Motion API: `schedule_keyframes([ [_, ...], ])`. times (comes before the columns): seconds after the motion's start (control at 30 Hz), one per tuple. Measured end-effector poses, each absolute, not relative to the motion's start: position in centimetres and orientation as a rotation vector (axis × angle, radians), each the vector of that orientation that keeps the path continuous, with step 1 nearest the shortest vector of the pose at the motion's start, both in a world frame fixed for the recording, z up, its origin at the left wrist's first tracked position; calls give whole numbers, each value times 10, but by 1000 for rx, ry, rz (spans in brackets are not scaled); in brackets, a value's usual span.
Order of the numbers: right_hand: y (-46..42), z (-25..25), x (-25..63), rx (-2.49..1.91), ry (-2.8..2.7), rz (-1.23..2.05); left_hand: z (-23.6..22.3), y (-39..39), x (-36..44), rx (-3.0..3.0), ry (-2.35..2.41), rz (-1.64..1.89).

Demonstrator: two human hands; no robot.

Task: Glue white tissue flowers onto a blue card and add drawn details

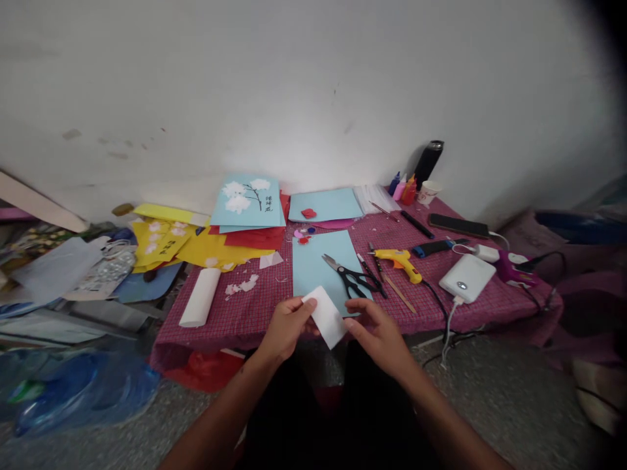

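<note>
A folded piece of white paper [325, 318] is pinched by its left edge between the thumb and fingers of my left hand [290, 323]. Close to the paper's right corner is my right hand [376, 331], thumb and index finger apart; whether the thumb touches the corner I cannot tell. Just beyond, black-handled scissors [353, 279] lie with blades parted on a light blue sheet [311, 264]. Small red, pink and dark blue pieces [304, 240] sit at that sheet's far left corner.
A yellow glue gun [399, 259], white power bank [467, 279] and cables occupy the right. To the left lie a white paper roll [200, 297], torn scraps [241, 286] and yellow sheets [235, 256]. A flower card [249, 201], paint bottles [408, 190] and black flask [429, 163] are near the wall.
</note>
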State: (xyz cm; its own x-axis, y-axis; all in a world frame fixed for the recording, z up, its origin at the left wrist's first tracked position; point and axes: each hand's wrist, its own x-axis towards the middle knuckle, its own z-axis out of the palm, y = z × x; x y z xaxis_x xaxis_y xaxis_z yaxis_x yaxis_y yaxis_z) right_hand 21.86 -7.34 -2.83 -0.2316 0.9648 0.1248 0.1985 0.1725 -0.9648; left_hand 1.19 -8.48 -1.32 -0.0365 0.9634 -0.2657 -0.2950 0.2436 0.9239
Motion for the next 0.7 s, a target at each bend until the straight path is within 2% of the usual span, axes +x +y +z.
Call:
schedule_keyframes([
  [0.1, -71, -22, 205, -1109, -1619, 1226, -13, -91, 17, 893, 1124, 1086],
  [0.33, -78, -30, 196, -1195, -1367, 1419, -21, -106, 19, 825, 1033, 1121],
  [0.7, -78, -48, 194, -1202, -1149, 1511, -32, -114, 24, 699, 1014, 1172],
])
